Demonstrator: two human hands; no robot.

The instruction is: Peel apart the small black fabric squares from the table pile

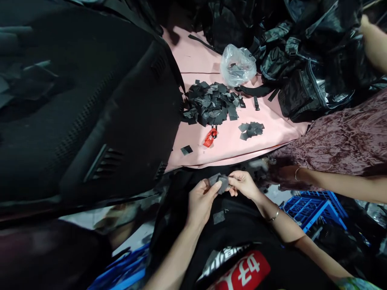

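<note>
Over my lap, my left hand (203, 200) pinches a few small dark grey fabric pieces (223, 183), its thumb pressed on top of them. Fingers of my right hand (242, 184) close on the right edge of the same pieces. One more grey piece (219, 217) lies on my dark clothing below the hands. Ahead on the pink table cover (193, 159) is a large heap of similar dark pieces (211, 102), with a smaller pile (251, 130) to its right. A red ribbon loop with small scissors-like handles (211, 137) lies in front of the heap.
A large black padded panel (127, 104) fills the left. A clear plastic bag (238, 66) stands behind the heap, and black bags (302, 90) crowd the back right. Other people's arms (335, 183) reach in at right. Blue crates (317, 209) sit low on both sides.
</note>
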